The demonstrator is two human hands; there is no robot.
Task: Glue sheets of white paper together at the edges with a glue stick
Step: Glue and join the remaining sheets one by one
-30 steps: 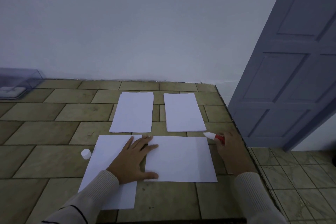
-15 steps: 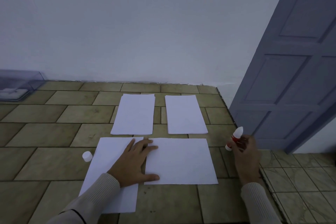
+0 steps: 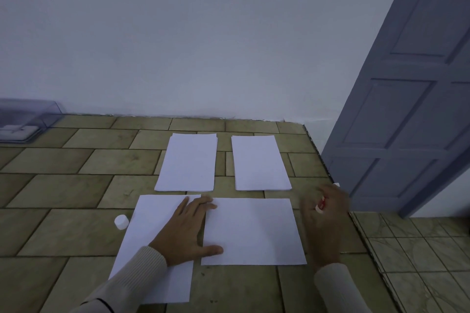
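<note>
Two white sheets lie on the tiled surface in front of me: a left sheet (image 3: 142,244) and a right sheet (image 3: 254,231) laid across its right edge. My left hand (image 3: 185,229) presses flat on the overlap, fingers straight. My right hand (image 3: 325,218), blurred, is just right of the right sheet and holds the red and white glue stick (image 3: 321,204), mostly hidden behind the fingers. The glue stick's white cap (image 3: 121,221) stands beside the left sheet's left edge.
Two small stacks of white paper lie farther back, one on the left (image 3: 188,162) and one on the right (image 3: 259,162). A clear plastic box (image 3: 25,122) sits at the far left by the wall. A grey door (image 3: 407,109) stands right of the surface's edge.
My right hand lifted the glue stick off the right sheet's far corner, swung it out to the right, and now turns it within the hand. My left hand has stayed pressed on the overlap.
</note>
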